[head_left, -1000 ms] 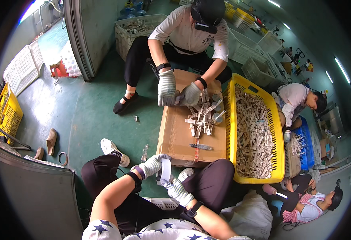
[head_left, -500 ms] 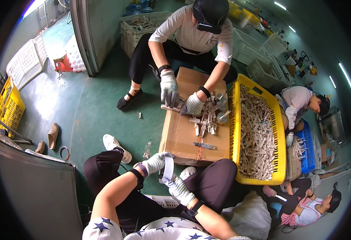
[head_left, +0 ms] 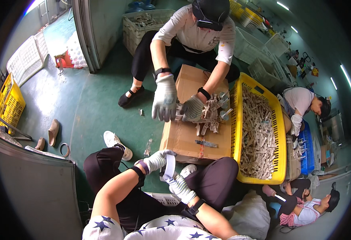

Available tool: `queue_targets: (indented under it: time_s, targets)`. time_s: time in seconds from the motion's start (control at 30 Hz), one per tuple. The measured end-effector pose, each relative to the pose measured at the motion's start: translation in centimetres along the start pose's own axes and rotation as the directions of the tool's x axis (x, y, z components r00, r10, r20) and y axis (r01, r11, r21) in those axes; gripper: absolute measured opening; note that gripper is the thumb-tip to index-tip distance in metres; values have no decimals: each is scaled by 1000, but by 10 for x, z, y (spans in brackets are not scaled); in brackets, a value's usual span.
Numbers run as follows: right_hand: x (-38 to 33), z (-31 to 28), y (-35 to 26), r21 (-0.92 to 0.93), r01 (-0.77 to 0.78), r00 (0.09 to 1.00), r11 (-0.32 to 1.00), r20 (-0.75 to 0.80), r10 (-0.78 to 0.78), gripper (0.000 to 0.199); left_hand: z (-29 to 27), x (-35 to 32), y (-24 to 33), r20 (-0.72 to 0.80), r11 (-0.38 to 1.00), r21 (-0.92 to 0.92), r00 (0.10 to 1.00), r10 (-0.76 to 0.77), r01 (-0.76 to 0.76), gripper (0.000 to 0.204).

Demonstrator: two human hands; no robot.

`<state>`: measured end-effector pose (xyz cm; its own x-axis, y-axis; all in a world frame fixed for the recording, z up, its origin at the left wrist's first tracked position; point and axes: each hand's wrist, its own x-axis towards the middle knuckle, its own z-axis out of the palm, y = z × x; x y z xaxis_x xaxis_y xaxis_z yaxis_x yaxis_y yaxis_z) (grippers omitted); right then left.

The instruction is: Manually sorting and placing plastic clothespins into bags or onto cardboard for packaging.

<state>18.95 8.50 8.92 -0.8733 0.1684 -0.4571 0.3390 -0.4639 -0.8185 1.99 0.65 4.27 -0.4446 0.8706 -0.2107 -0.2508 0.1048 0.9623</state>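
Note:
Both my hands wear pale striped knit gloves and hold a white curved band (head_left: pixel 170 165) that looks like a roll of tape, in front of the cardboard box. My left hand (head_left: pixel 157 160) is closed on its upper left side. Below and to the right, my right hand (head_left: pixel 180 188) grips its lower end. The band's far side is partly hidden by my fingers. On the near part of the cardboard box (head_left: pixel 179 140) lies a dark flat strip (head_left: pixel 206 143). Beyond it sits a pile of pale clip-like pieces (head_left: pixel 210 116).
Across the box a person's gloved hands (head_left: pixel 165 98) work above its far left part. A yellow crate (head_left: pixel 234 132) full of pale pieces stands to the right. Two more people sit at far right. A white sack (head_left: pixel 249 214) lies beside my right knee; a ring (head_left: pixel 64 150) lies on the floor.
The person opposite has lifted one gloved hand off the box, its fingers now hanging down over the left edge. My hands have hardly moved on the white band.

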Motion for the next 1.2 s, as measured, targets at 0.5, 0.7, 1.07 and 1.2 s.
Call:
queue_targets:
  time_s: [0.5, 0.7, 1.07, 1.2]
  targets:
    - [3, 9, 4, 5, -5, 998, 1000, 59, 4, 17, -26, 16, -75, 10, 961, -274, 999, 49, -44, 24]
    - [2, -6, 8, 84, -16, 996, 996, 83, 9, 26, -1, 3, -15, 28, 946, -320, 999, -40, 47, 30]
    - [-5, 2, -10, 61, -42, 994, 997, 108, 35, 30, -1, 0, -9, 26, 985, -170, 999, -39, 43, 42]
    - [-4, 2, -12, 23, -72, 993, 997, 94, 70, 31, 3, -2, -2, -40, 994, 59, 995, -92, 94, 40]
